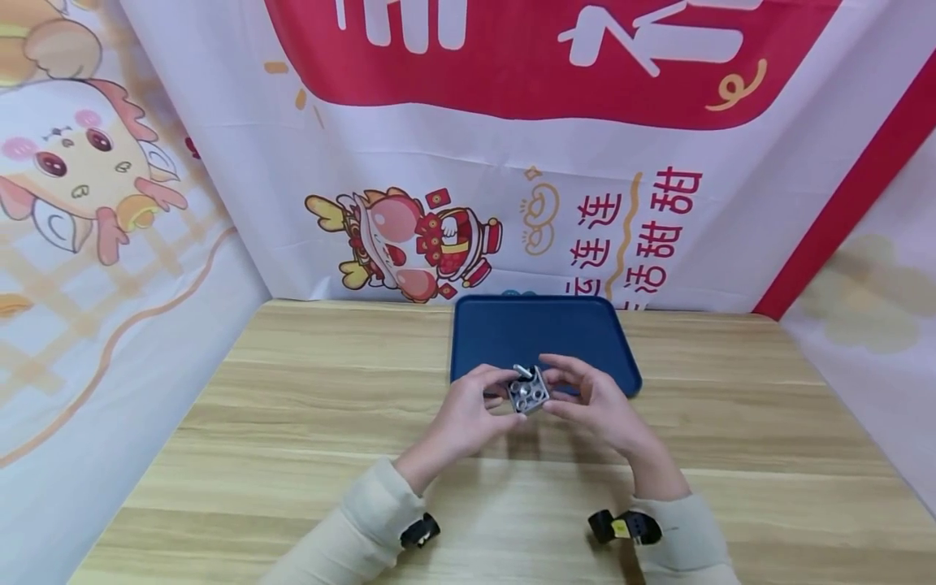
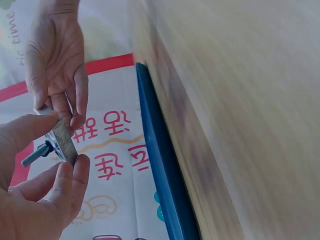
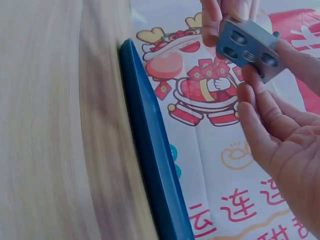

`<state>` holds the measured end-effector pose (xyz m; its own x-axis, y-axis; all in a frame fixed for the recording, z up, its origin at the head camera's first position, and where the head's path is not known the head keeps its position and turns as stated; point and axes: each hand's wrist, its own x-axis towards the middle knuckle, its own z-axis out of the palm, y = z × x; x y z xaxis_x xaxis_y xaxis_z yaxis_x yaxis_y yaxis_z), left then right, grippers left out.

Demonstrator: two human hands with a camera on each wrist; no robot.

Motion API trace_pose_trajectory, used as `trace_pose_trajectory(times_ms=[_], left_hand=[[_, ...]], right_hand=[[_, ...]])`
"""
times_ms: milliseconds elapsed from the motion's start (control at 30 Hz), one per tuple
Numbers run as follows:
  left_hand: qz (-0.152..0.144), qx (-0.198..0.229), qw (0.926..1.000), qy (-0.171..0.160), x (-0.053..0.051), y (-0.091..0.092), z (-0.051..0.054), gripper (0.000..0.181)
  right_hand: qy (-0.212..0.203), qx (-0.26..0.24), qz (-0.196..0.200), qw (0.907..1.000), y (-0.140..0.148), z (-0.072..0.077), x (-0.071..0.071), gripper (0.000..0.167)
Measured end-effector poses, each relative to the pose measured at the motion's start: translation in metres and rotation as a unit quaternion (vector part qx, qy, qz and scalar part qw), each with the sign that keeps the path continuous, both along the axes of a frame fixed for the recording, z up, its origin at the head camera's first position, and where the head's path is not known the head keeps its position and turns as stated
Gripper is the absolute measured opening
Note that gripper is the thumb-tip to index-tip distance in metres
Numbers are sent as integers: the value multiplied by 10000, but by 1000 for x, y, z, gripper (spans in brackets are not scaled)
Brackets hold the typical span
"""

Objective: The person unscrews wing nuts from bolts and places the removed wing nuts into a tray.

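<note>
In the head view a small grey metal block (image 1: 530, 393) is held up over the near edge of the blue tray. Round holes run through it, and a short metal pin (image 2: 34, 155) with a dark collar sticks out of one face. My left hand (image 1: 474, 410) pinches the block from the left, thumb against fingers. From the right, my right hand (image 1: 595, 405) holds the opposite edge between thumb and fingertips. The right wrist view shows the block's holed face (image 3: 250, 49) tilted, the pin mostly hidden behind it.
A dark blue tray (image 1: 541, 329) lies on the wood-grain table (image 1: 351, 366) beyond the hands, near the back edge. A printed cloth (image 1: 439, 146) hangs behind the table. Black wrist cameras (image 1: 621, 526) are strapped over both sleeves.
</note>
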<state>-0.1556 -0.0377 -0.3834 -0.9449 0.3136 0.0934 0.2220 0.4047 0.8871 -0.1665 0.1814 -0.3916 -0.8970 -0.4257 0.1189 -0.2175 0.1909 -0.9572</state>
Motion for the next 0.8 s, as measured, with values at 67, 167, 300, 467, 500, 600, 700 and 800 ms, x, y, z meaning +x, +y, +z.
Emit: trace_pose_trajectory(times_ms=[67,167,300,467,500,600,700,800], left_hand=[[61,164,9998,-38,0,1,1,54],[170,391,9990,-109,0,1,2,54],[252,741,9969,-105,-2,2,3,53],[306,1233,9919,-57,-3,4,8,52],[306,1305,9910,-43,-3,4,10,52],[304,1432,9892,32,-3,5,14,51],[304,1555,9873,87,-2,5,18,51],[311,1669,9854,157,-2,6,19,49]], right_hand=[[-84,-338,-28,9994,0,0,0,58],[-151,-687,-74,9975,-1,0,-1,53],[-176,-948,-349,9947,-6,1,-2,48],[-156,-1610,-628,9848,-12,3,-3,27],[-147,-1796,-622,9817,-13,4,-3,24],[-33,-2203,-533,9740,-17,6,-2,26],[-7,-2499,-415,9674,-21,8,-2,30],[32,-2690,-329,9626,-25,11,-2,31]])
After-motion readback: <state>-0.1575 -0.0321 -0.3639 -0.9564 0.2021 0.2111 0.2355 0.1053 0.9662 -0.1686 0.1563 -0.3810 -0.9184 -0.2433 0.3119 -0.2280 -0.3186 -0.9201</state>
